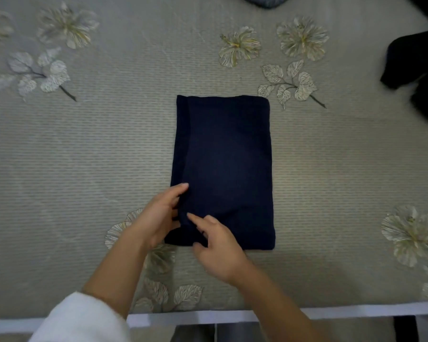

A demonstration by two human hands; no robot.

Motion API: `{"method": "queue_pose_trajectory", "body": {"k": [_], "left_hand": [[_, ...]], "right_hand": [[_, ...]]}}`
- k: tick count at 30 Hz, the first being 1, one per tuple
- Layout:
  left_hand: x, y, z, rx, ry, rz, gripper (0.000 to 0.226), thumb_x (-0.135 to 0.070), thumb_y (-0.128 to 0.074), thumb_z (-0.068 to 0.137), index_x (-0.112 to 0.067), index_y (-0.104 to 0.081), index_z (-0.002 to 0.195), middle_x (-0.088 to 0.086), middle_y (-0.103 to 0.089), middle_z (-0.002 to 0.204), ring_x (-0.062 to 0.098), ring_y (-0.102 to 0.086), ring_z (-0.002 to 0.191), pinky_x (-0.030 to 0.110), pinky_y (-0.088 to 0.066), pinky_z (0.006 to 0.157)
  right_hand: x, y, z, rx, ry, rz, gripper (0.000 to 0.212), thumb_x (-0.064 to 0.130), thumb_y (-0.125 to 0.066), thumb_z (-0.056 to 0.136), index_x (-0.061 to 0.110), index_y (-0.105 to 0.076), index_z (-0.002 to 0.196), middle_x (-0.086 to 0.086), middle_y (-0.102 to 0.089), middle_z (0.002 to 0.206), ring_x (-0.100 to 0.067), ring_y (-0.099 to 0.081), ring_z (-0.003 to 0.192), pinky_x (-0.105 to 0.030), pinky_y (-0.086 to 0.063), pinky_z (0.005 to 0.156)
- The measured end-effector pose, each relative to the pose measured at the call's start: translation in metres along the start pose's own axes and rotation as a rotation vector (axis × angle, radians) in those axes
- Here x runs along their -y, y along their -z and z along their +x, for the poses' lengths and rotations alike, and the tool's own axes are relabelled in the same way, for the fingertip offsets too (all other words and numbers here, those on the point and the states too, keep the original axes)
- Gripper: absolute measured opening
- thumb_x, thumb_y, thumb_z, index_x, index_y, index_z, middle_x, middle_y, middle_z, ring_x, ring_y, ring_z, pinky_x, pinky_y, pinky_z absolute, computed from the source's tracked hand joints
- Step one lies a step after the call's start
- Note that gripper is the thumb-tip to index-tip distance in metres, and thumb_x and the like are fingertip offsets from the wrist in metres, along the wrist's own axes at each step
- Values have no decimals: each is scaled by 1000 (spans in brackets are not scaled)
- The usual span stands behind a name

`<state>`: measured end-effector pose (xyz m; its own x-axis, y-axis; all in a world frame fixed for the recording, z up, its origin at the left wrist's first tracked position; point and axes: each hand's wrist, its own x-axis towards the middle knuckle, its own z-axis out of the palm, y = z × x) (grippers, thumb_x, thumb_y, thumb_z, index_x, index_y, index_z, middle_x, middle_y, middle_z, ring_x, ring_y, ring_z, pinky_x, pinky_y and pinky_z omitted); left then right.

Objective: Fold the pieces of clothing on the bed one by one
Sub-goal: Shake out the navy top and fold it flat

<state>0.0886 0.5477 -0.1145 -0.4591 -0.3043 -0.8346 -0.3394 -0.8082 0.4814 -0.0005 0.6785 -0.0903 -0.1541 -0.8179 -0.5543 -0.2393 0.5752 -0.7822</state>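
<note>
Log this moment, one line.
navy garment: folded rectangle | left hand: grips left edge | right hand: index on fold

fluffy white left sleeve (79, 319)
</note>
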Motion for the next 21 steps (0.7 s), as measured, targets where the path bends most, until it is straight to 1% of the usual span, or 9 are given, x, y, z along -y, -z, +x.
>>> {"method": "queue_pose_trajectory", "body": {"k": [3, 6, 8, 10, 11, 15, 18, 19, 21], "left_hand": [[-4, -12, 9, -69, -105, 52, 26, -31, -66, 87, -27, -65, 112, -6, -72, 107, 10, -69, 97, 24, -52, 74], [-18, -19, 25, -124, -150, 102, 26, -29, -67, 86, -22, -66, 111, -3, -72, 107, 9, -69, 94, 22, -52, 76], [-33, -24, 35, -125, -167, 150, 40, -30, -67, 86, -17, -60, 124, 0, -68, 116, 13, -66, 100, 28, -52, 87], [-49, -29, 44, -129, -169, 210, 57, -31, -67, 87, -11, -49, 137, 2, -61, 128, 17, -60, 111, 35, -48, 99], [-57, -32, 48, -133, -178, 238, 59, -31, -67, 87, -10, -47, 139, 2, -59, 131, 17, -59, 113, 35, -48, 100], [-82, -35, 49, -55, -298, 339, 42, -19, -64, 91, -20, -55, 132, -5, -65, 121, 7, -65, 99, 19, -56, 77], [-89, -20, 41, 4, -368, 371, 35, -18, -64, 90, -33, -60, 121, -13, -70, 111, 3, -67, 97, 17, -56, 69], [-88, -13, 39, -9, -377, 358, 33, -16, -63, 91, -36, -61, 118, -13, -71, 107, 2, -68, 94, 15, -54, 65], [-80, 3, 42, -74, -350, 325, 37, -10, -59, 93, -33, -59, 122, -8, -72, 104, 5, -69, 90, 15, -54, 63]], "right_hand": [[0, 5, -1, -15, 30, -55, 62, 7, -55, 87, 21, -39, 145, 19, -42, 96, 3, -44, 93, -9, -37, 85], [2, 9, -4, 9, 69, -92, 60, 8, -57, 84, 21, -46, 141, 17, -45, 96, 1, -46, 90, -12, -40, 83], [0, 11, -6, 0, 80, -128, 50, 9, -57, 86, 17, -53, 135, 15, -47, 95, 1, -46, 87, -10, -39, 80], [-3, 13, -7, -36, 58, -161, 39, 8, -56, 87, 13, -62, 125, 17, -47, 86, 2, -46, 81, -6, -36, 75], [-3, 14, -7, -45, 38, -158, 35, 8, -57, 87, 12, -65, 120, 20, -45, 81, 3, -47, 76, -3, -34, 71], [0, 15, -8, -24, 22, -33, 28, 6, -62, 84, 13, -71, 109, 21, -52, 77, 12, -51, 73, -1, -37, 65], [2, 12, -7, -14, 14, 101, 26, 4, -65, 84, 14, -73, 106, 16, -57, 78, 8, -53, 70, -5, -41, 65], [2, 9, -6, -9, 3, 116, 26, 4, -65, 84, 14, -73, 107, 15, -58, 79, 8, -53, 70, -6, -41, 65], [2, 1, -4, 13, -27, 108, 30, 5, -63, 87, 15, -70, 115, 14, -59, 87, 8, -54, 75, -6, -44, 71]]}}
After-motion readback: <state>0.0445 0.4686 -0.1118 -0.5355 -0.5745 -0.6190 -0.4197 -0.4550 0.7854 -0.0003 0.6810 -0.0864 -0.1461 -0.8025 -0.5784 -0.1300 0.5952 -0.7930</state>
